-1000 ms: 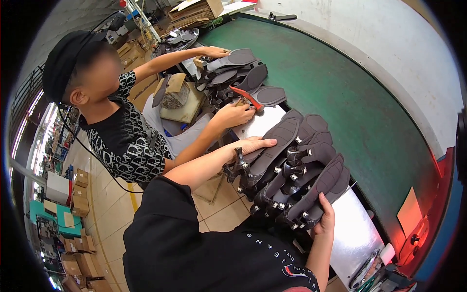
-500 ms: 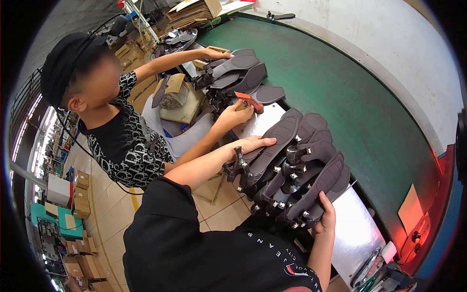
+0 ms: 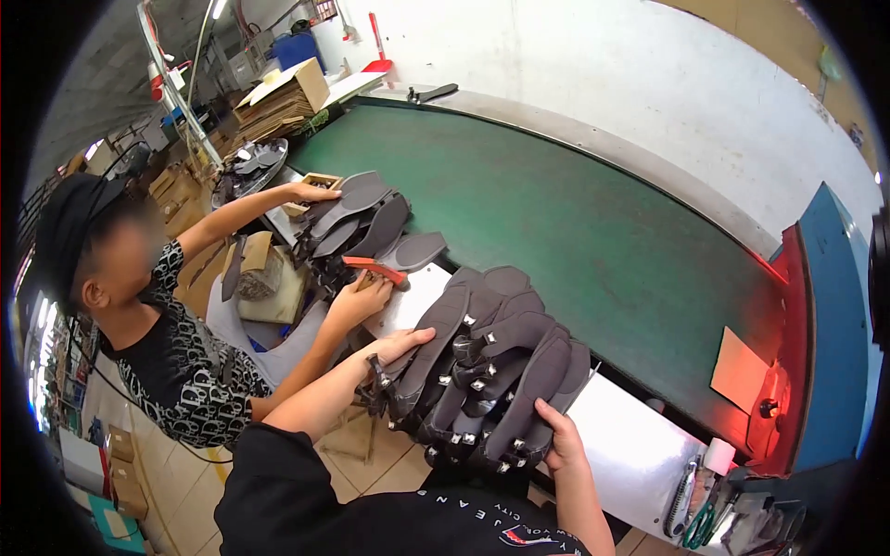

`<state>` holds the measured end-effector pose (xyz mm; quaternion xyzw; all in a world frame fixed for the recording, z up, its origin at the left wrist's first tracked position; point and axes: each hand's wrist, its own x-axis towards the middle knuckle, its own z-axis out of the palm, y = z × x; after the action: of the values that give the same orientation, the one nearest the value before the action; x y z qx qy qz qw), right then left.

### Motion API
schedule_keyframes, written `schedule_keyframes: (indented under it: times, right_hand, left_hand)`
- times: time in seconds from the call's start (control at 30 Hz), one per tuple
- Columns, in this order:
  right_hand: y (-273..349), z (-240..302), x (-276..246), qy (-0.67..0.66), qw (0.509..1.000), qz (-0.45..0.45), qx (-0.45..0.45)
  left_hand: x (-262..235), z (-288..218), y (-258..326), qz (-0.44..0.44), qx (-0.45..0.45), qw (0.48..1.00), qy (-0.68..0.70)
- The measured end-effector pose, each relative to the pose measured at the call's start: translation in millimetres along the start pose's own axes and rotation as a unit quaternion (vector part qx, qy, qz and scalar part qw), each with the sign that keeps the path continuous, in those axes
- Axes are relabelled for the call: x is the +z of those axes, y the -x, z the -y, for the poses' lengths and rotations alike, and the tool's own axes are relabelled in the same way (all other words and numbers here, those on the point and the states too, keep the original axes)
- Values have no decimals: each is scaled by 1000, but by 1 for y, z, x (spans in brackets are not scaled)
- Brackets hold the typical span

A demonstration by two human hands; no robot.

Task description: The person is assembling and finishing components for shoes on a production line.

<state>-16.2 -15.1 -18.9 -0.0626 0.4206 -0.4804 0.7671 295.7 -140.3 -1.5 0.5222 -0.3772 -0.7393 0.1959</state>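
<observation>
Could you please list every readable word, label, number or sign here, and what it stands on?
I won't copy the wording, but here is where it stands.
Wearer's black shirt: white lettering across the chest.
Co-worker's patterned shirt: repeated white letters.
Dark shoes and cardboard boxes: any print is too small to read.

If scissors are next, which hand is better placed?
Right hand, I'd say: it holds the heeled sandals from the right, nearer the green-handled scissors. The left hand grips their left side.
</observation>
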Motion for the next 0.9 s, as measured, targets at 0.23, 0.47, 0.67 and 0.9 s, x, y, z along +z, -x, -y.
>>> schedule_keyframes:
  times: [0.23, 0.47, 0.67, 0.9]
  right_hand:
    - [-2, 1, -6, -15, 999, 17, -32]
    - [-4, 1, -5, -14, 999, 26, -31]
    - [-3, -1, -6, -10, 999, 25, -46]
    - [-6, -2, -9, -15, 998, 31, -45]
  left_hand:
    - [3, -11, -10, -16, -21, 999, -44]
    - [0, -2, -11, -5, 6, 1000, 13]
    - [0, 3, -12, 10, 26, 1000, 14]
    - [-1, 2, -12, 4, 18, 1000, -2]
